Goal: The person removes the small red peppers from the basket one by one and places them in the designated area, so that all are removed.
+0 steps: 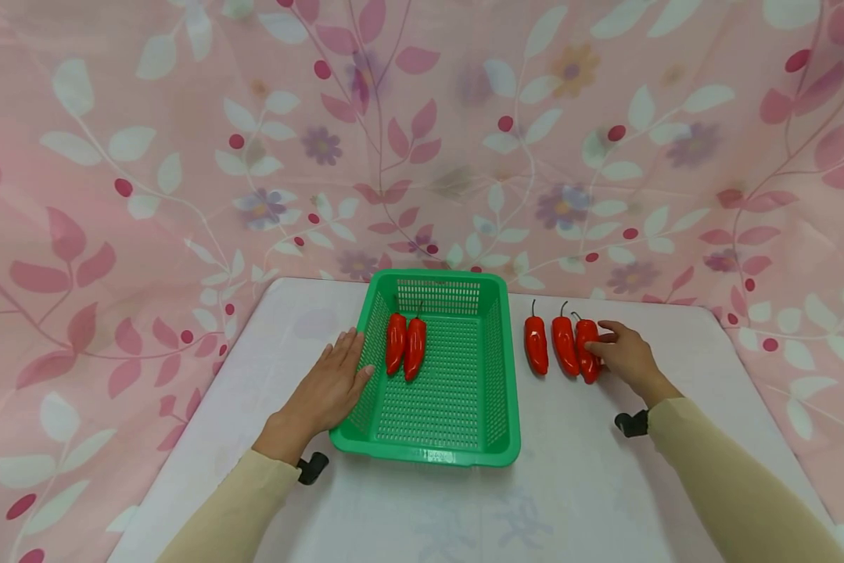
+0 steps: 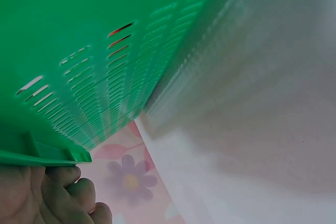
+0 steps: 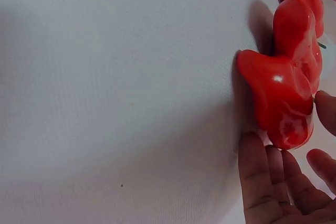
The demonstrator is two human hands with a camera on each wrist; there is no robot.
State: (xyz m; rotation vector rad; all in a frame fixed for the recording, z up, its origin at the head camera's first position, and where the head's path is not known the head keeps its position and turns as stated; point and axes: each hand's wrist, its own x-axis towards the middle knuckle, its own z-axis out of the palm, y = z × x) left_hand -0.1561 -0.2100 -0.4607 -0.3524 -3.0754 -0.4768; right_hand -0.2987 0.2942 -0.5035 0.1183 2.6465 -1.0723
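Observation:
My left hand lies with fingers extended along the left rim of a green plastic basket. In the left wrist view its fingers are under the rim, beside the slotted wall. Inside the basket, two glossy red chili peppers lie side by side toward the left. My right hand pinches the rightmost red chili pepper on the table, thumb on one side and fingers on the other. That pepper lies against its neighbour in the right wrist view.
Two more red chili peppers, one nearest the basket and one in the middle, lie right of the basket, stems pointing away. A white cloth covers the table. Behind it hangs a pink floral curtain.

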